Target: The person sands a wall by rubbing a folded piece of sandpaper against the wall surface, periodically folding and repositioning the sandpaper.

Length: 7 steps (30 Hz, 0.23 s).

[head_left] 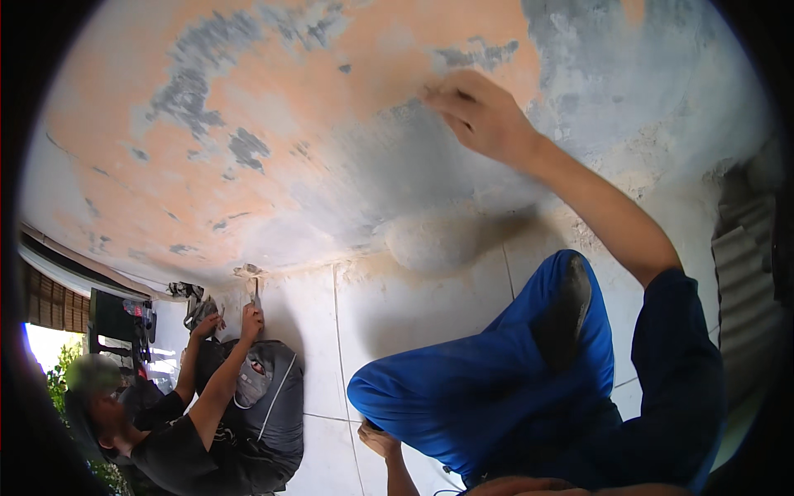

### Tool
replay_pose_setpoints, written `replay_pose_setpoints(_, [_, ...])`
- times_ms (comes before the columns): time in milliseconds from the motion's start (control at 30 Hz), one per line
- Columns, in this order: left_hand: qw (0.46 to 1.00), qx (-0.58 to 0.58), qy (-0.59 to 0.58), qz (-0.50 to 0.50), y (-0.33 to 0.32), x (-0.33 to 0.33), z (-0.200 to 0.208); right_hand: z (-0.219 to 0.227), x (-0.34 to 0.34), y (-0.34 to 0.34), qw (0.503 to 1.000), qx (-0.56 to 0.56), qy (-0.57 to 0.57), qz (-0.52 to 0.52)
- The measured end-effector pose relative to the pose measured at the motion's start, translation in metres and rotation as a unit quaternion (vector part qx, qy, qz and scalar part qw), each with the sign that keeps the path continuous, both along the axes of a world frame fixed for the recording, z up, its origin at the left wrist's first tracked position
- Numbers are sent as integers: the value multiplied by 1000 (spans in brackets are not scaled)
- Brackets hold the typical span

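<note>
In front of me a wall (331, 107) shows peach paint with bare grey patches. My right hand (484, 116) is raised at it, fingers pinched together and blurred. A small greyish edge shows at the fingertips; what it is I cannot make out. Below my bent knee, in blue trousers (463, 388), my left hand (379, 441) has curled fingers, partly covered by the leg. Something dark shows by those fingers, too hidden to name.
A pale dust heap (434, 240) lies at the wall's foot on white floor tiles (372, 310). To my left a co-worker in black (178, 446) crouches, holding a scraper (256, 293) to the wall base. Grey corrugated sheeting (736, 277) stands at the right.
</note>
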<state>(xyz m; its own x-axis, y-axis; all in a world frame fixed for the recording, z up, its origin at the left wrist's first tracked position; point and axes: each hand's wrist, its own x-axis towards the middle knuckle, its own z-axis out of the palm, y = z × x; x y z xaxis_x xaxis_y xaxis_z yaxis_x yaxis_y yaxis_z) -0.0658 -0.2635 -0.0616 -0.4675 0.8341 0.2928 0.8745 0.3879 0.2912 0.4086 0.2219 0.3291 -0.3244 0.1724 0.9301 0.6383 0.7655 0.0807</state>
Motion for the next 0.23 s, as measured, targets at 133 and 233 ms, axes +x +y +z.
replay_pose_setpoints(133, [983, 16, -134, 127, 19, 26, 15, -90, 26, -3, 983, -177, 12, 42])
replay_pose_setpoints(233, [875, 85, -423, 222, 15, 10, 26, -76, 16, -3, 996, -82, -19, 30])
